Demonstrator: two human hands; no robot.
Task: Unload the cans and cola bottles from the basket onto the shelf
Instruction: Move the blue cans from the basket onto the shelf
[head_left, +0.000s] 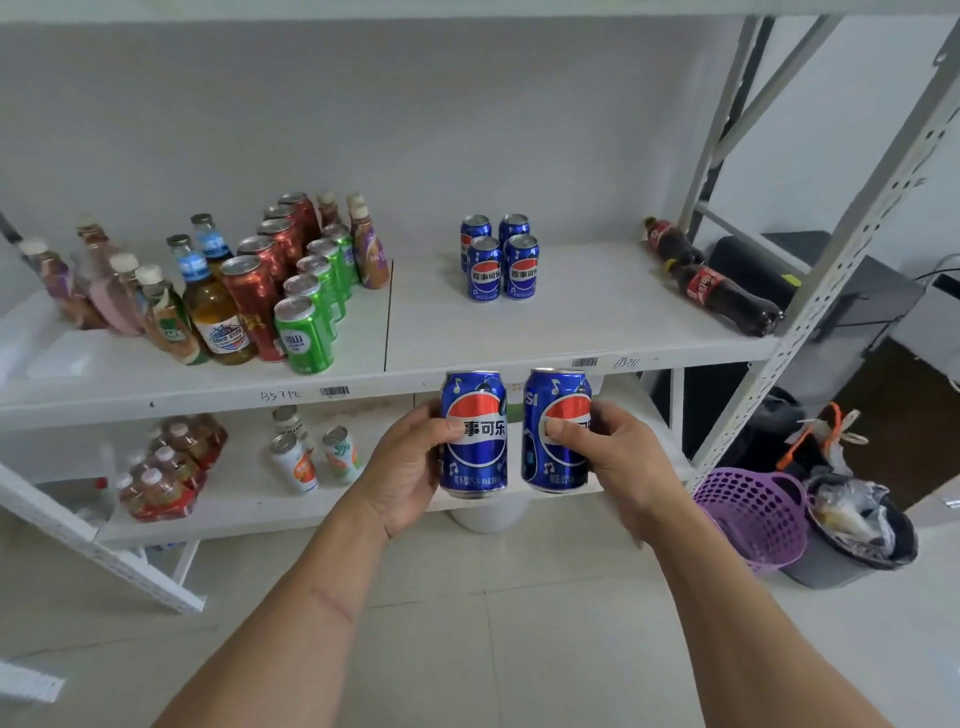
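Observation:
My left hand (408, 462) grips a blue cola can (474, 457) upright, and my right hand (618, 457) grips a second blue cola can (553, 452) beside it. Both cans are held just below the front edge of the white middle shelf (597, 322). Several matching blue cans (500, 258) stand in a block at the shelf's middle. Two dark cola bottles (711, 283) lie on their sides at the shelf's right end. The purple basket (753, 514) sits on the floor to the right, below my right forearm; I cannot see its contents.
Rows of red and green cans (296, 280) and assorted drink bottles (156, 301) fill the shelf's left half. The lower shelf (244, 499) holds packs of bottles and a few cans. A lined bin (852, 530) stands beside the basket. A perforated upright (852, 234) frames the right side.

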